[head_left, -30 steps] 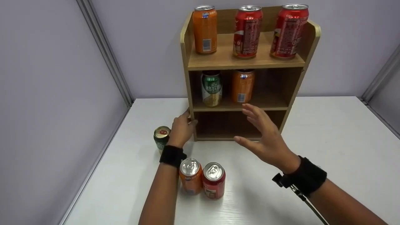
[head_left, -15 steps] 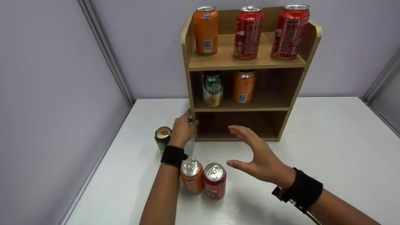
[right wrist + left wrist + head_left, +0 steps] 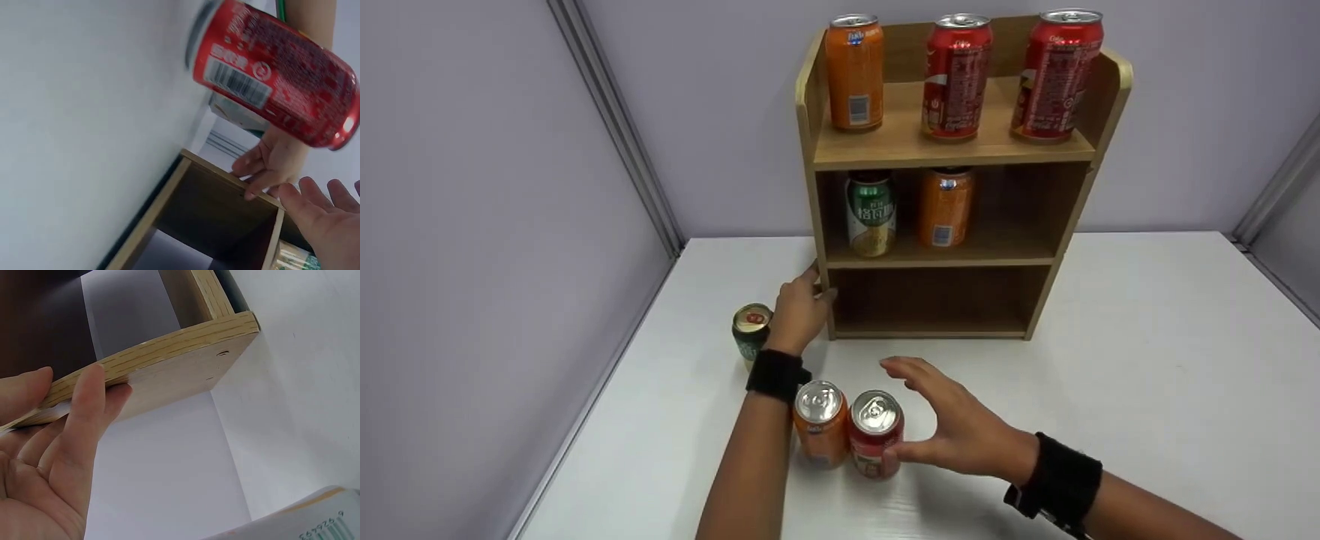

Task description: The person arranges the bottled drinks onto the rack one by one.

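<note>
**Wooden shelf unit, 8 cans, 2 hands**

Item 1: right hand (image 3: 952,427), lower centre of the head view, fingers spread apart and arched beside the red can (image 3: 874,433); thumb tip at the can's lower right side, contact cannot be told. Nothing gripped.

Item 2: the red can stands upright on the white table (image 3: 1147,337), bottom centre of frame, just beside an orange can (image 3: 818,423) on its left; the 2 look to touch.

Item 3: left hand (image 3: 799,311), centre left, fingers curled over the front edge of the wooden shelf (image 3: 952,146) at its lower left side panel; the left wrist view shows thumb and fingers pinching that panel.

Item 4: green can (image 3: 751,332), upright on the table, just left of the left hand.

Item 5: top shelf, upper centre: 1 orange can, 2 red cans, upright in a row.

Item 6: middle shelf: 1 green can and 1 orange can on its left half, side by side.
</note>
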A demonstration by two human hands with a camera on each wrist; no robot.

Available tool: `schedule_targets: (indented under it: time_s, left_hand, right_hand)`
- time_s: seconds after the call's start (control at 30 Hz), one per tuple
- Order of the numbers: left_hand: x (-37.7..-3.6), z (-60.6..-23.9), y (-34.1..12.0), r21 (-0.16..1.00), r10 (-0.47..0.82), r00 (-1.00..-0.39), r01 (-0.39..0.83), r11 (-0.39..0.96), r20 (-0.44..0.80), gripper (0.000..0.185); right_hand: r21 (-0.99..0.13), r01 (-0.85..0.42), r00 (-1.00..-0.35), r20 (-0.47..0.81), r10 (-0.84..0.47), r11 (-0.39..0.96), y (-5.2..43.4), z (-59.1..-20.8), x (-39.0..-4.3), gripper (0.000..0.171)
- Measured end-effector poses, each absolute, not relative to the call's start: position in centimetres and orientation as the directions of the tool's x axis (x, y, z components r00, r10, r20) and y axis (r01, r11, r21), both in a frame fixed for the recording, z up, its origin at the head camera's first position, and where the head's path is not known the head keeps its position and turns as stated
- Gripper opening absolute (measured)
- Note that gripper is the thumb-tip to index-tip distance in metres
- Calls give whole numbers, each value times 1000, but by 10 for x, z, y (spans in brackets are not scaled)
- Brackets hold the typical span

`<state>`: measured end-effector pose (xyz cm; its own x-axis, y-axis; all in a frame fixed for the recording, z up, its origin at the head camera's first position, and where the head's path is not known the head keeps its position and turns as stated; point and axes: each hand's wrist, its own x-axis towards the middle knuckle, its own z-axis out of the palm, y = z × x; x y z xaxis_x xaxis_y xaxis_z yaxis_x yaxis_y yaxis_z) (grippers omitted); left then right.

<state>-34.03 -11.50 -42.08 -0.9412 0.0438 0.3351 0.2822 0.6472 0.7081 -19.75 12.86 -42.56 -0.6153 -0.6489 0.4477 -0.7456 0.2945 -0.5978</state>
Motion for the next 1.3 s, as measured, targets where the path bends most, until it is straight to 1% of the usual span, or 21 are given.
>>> schedule_targets:
  time_s: [0.17, 0.4, 0.57, 0.7, 0.9, 1.07, 1.3]
  left_hand:
    - [-340, -421, -115, 715, 43, -942, 283, 639, 334, 43]
    - [-339, -420, -115, 723, 36, -945, 273, 635, 325, 45]
    - [-340, -420, -116, 712, 35, -941, 279, 644, 338, 47]
    - [-340, -421, -116, 718, 34, -941, 280, 637, 336, 49]
    - [-340, -423, -115, 734, 37, -944, 278, 619, 326, 50]
    - [-339, -422, -115, 730, 40, -942, 285, 621, 334, 48]
    - [-340, -421, -116, 725, 42, -940, 288, 626, 337, 49]
  right_hand:
    - [-619, -725, -627, 413, -661, 301, 125, -437, -196, 93]
    - [-687, -642, -691, 324, -647, 341, 118, -448, -194, 95]
    - [-689, -609, -724, 282, -630, 393, 111, -449, -192, 98]
    - [-689, -599, -735, 269, -623, 409, 108, -448, -192, 94]
    - [-701, -605, -732, 304, -610, 378, 108, -450, -192, 88]
    - [-682, -641, -715, 365, -596, 351, 109, -451, -193, 86]
    - [-690, -644, -715, 392, -579, 329, 113, -447, -195, 87]
